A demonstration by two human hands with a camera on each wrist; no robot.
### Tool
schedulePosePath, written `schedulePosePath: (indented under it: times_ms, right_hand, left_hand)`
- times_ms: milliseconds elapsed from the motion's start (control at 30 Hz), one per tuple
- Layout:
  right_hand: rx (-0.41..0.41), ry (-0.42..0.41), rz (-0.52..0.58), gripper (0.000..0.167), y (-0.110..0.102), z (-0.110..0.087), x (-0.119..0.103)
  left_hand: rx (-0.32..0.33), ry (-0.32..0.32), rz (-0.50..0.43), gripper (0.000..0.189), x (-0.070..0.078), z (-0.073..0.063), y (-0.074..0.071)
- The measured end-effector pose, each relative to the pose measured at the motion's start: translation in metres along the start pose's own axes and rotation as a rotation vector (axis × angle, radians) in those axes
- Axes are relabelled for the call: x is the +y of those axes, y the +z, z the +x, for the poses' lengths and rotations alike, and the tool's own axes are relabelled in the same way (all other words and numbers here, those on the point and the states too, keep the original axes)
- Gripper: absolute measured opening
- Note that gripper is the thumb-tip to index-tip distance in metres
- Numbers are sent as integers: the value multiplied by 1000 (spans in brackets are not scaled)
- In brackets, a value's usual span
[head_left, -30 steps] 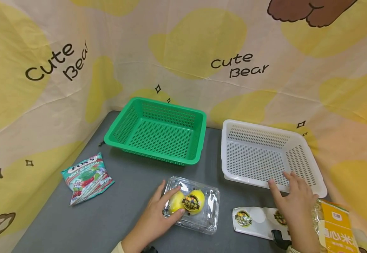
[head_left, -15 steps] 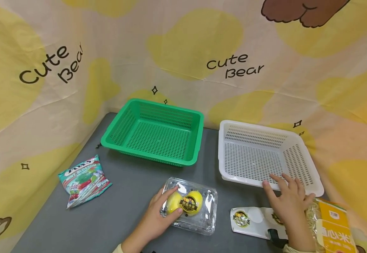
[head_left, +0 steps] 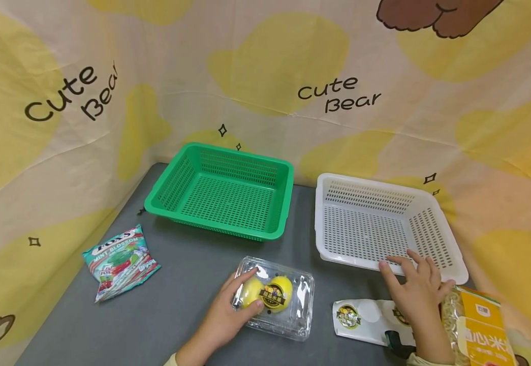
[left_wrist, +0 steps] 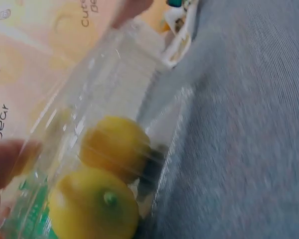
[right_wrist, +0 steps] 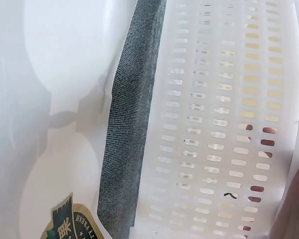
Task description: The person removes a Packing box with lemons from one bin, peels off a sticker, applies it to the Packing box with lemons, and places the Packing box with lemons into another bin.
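In the head view my left hand (head_left: 228, 310) rests on the left side of a clear plastic clamshell box (head_left: 296, 300). Its index finger and thumb lie across the lid. Two lemons (head_left: 278, 292) sit inside; the left wrist view shows a lemon (left_wrist: 94, 206) close up through the plastic. Over the front rim of a white basket (head_left: 352, 260) reaches my right hand (head_left: 418, 295), fingers spread and relaxed. In the right wrist view parts of fingers show through the holes of the basket wall (right_wrist: 189, 124).
A green basket (head_left: 219, 231) stands at the back left. At the left lies a candy bag (head_left: 121, 262). Below my right hand is a white printed packet (head_left: 370, 320), partly covered. An orange noodle pack (head_left: 482, 325) lies at the right front. A fabric backdrop (head_left: 247, 66) rises behind.
The whole head view has shifted slightly left. My right hand has moved a little against the white basket's rim, fingers still over it. The left hand stays on the box, which has not visibly moved.
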State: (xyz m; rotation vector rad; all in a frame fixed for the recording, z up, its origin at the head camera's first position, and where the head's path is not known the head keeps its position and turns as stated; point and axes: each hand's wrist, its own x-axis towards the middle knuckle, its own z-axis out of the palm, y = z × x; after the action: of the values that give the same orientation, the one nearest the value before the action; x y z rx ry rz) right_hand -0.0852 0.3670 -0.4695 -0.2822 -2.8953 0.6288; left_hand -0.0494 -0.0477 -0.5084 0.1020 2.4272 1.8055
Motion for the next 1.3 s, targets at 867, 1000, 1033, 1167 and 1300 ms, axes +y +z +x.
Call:
schedulePosePath:
  times_ms: [867,1000,1033,1167,1300]
  right_hand:
    - [31,-4,64,49,1,-2,2]
    - [33,0,62,49,2,-2,2]
    - [31,0,63,49,2,-2,2]
    - [28,-4,66,49,3,0,2]
    - [34,-2,63,49,4,0,4]
  left_hand:
    - [22,28,20,63,38,11,4]
    - [35,60,-28,62,52,12,8]
    - [36,65,-38,62,56,13,9]
    - [37,91,-67,61,75,25,14]
    - [17,142,-101,61,96,44,22]
